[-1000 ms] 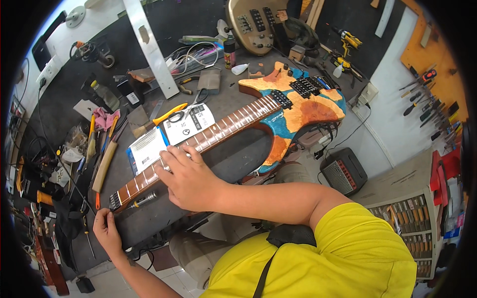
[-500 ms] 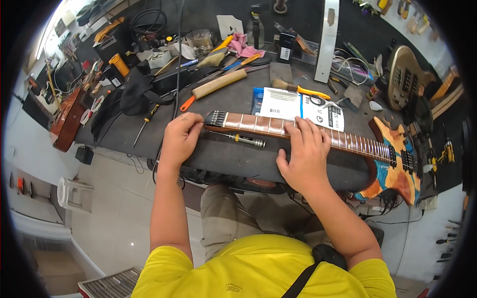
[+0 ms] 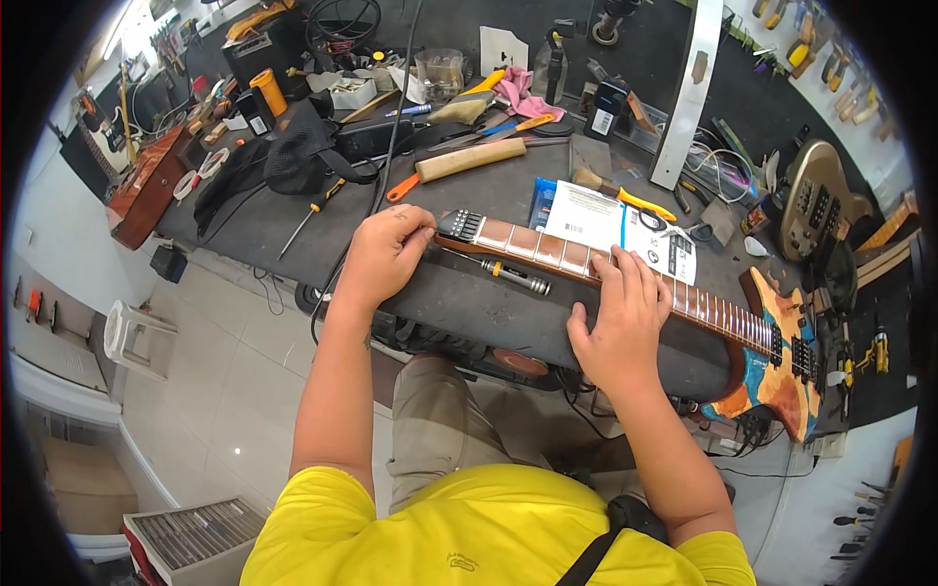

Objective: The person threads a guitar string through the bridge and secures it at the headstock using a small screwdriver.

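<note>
An electric guitar with a blue and wood-toned body (image 3: 787,366) lies across the bench, its fretboard (image 3: 532,244) running left to the black hardware at the headless end (image 3: 459,225). My left hand (image 3: 389,256) is closed in a pinch at that end; what its fingertips grip is too small to make out. My right hand (image 3: 616,332) rests spread over the neck, fingertips on the fretboard, thumb apart. Beneath the neck's left part lies a silver-and-yellow screwdriver (image 3: 513,275). Behind the neck are white printed packets (image 3: 591,212) and yellow-handled scissors (image 3: 645,203).
The dark bench (image 3: 449,322) carries a wooden block (image 3: 469,159), another screwdriver (image 3: 322,200), black bags, cables and several tools. An upright metal bar (image 3: 689,98) stands behind. A gold guitar body (image 3: 826,195) is at right, a white stool (image 3: 142,337) at lower left.
The view has swung from the guitar's length toward the bench's left and back, then shifted slightly. Both hands stay at the same places on the guitar, with little visible finger movement.
</note>
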A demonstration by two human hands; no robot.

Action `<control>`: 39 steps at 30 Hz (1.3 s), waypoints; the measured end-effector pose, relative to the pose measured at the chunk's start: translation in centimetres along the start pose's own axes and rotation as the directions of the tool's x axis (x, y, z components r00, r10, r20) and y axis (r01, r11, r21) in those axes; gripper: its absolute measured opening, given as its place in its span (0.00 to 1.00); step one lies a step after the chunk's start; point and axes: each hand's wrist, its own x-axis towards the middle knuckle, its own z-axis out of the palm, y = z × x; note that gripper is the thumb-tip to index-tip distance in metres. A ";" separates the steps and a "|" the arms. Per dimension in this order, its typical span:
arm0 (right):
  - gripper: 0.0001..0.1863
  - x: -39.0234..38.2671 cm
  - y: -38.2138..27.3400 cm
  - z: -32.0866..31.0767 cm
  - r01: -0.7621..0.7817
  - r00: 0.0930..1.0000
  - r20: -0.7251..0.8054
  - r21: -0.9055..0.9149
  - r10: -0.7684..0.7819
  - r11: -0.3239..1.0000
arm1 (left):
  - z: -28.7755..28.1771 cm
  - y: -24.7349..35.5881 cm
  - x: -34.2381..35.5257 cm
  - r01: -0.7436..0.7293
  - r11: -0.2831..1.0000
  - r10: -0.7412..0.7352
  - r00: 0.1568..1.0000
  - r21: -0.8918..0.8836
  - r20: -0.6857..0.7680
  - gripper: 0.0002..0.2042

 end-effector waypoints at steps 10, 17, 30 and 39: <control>0.34 0.0 -0.1 0.0 0.003 1.000 0.001 0.003 -0.003 1.000 | -0.2 0.1 -0.5 0.053 0.998 -0.052 0.999 -0.031 0.011 0.05; 0.33 0.1 -0.1 0.0 0.006 1.000 0.007 0.000 -0.006 1.000 | -0.1 -0.1 -0.4 0.023 0.999 -0.024 0.999 0.027 0.036 0.05; 0.33 0.1 -0.1 0.0 0.012 1.000 -0.001 -0.002 -0.012 1.000 | -0.3 0.4 -0.2 0.047 0.995 -0.054 0.995 0.085 0.083 0.05; 0.35 0.0 -0.1 0.1 0.022 1.000 -0.004 0.006 -0.022 1.000 | -0.2 0.3 -0.2 0.047 0.996 -0.053 0.996 0.077 0.074 0.05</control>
